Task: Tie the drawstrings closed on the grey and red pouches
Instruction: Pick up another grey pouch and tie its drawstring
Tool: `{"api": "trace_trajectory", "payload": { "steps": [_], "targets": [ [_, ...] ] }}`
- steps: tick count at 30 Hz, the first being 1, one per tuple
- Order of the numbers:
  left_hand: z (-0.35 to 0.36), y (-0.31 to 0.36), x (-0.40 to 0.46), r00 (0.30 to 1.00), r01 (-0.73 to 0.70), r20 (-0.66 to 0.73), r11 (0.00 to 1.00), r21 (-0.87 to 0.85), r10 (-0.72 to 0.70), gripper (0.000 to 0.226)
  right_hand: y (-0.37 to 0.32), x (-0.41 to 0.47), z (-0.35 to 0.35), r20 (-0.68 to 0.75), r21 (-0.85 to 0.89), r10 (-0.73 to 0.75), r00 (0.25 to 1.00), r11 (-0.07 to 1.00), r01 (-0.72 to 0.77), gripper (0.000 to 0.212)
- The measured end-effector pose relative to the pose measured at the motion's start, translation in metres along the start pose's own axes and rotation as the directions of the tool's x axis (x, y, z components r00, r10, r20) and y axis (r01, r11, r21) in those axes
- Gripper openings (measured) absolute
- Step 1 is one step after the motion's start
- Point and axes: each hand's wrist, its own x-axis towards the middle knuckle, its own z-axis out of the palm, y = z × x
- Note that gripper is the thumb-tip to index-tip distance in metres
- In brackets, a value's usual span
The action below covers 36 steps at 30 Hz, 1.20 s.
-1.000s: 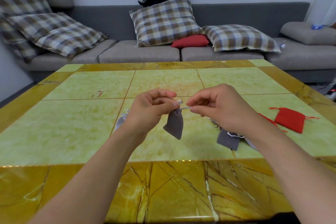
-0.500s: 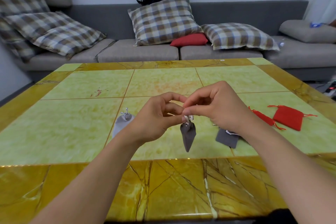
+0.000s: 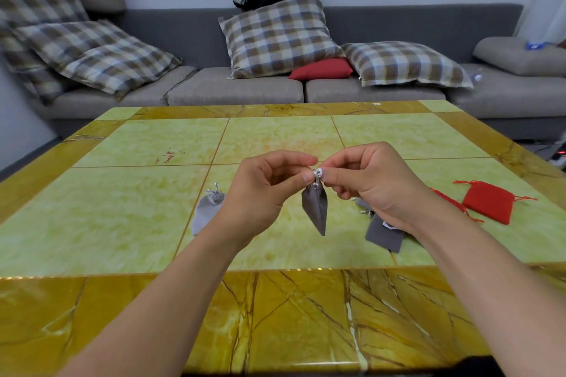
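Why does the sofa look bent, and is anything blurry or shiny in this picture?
Head view: the wide-angle lens bows the sofa and table edges; the far-left cushion is smeared at the frame's edge; soft even room light, only faint shadows; a small glint on the table's near border; both hands and the grey pouch are sharp.

My left hand and right hand are raised in front of me, fingertips meeting, thumb and forefinger of each pinching together, other fingers curled. Both forearms reach forward, bare, angling inward toward each other.
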Motion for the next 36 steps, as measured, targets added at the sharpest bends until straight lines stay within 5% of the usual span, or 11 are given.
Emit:
{"api": "trace_trajectory", "payload": {
  "steps": [13, 17, 21, 25, 29, 36],
  "targets": [
    [0.009, -0.009, -0.001, 0.976, -0.046, -0.185, 0.941, 0.334, 0.114, 0.005, 0.011, 0.002, 0.014, -0.038, 0.068, 0.051, 0.998, 0.997, -0.048, 0.01],
    [0.009, -0.006, -0.001, 0.979, -0.024, -0.193, 0.969, 0.244, 0.073, 0.007, 0.012, 0.004, 0.014, 0.016, 0.191, 0.148, 0.989, 0.97, -0.149, 0.013],
    [0.006, -0.001, -0.001, 0.99, 0.05, -0.132, 0.998, -0.038, -0.054, 0.008, 0.008, 0.004, 0.011, 0.187, 0.308, 0.178, 0.966, 0.923, -0.23, 0.018],
    [0.0, 0.001, -0.003, 0.992, 0.08, -0.088, 0.994, -0.074, -0.086, 0.009, 0.007, 0.002, 0.01, 0.258, 0.166, 0.165, 0.952, 0.963, -0.211, 0.017],
    [-0.003, -0.001, -0.003, 0.991, 0.03, -0.13, 0.994, 0.108, -0.016, 0.011, 0.006, 0.001, 0.014, 0.15, -0.107, 0.103, 0.983, 0.99, -0.087, 0.022],
    [-0.002, -0.002, -0.003, 0.99, -0.046, -0.118, 0.968, 0.246, 0.077, 0.008, 0.006, -0.001, 0.018, 0.061, -0.035, 0.16, 0.985, 0.987, -0.158, 0.026]
  ]
}}
